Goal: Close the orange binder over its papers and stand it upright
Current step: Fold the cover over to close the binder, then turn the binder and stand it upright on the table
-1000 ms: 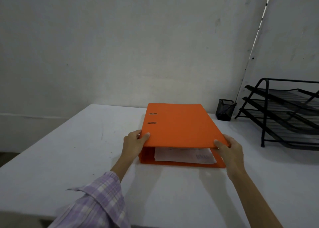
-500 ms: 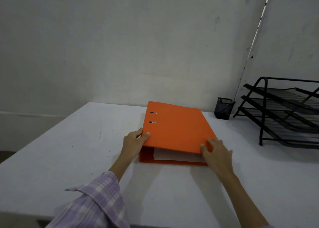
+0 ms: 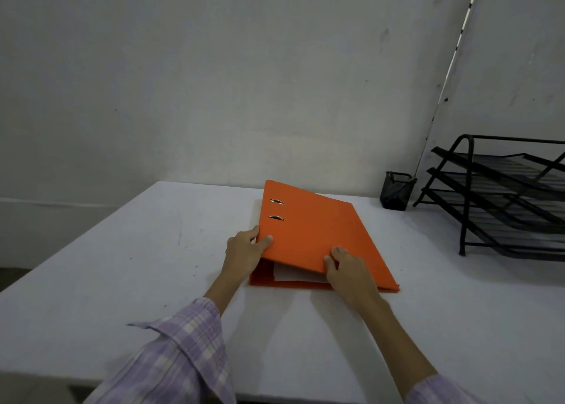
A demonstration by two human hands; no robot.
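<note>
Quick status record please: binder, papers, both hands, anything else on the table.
binder: orange binder lying flat on the white table, cover nearly shut, gap at near edge
papers: white papers showing in gap
left hand: left hand gripping spine-side corner
right hand: right hand pressing cover down
other: black mesh cup, black tiered tray, far right
upright: not yet

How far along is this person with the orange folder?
Roughly halfway. The orange binder lies flat on the table, its cover lowered over the papers but gaping near the spine. The left hand grips that corner; the right hand presses the cover down. Standing it upright is not yet done.
</note>
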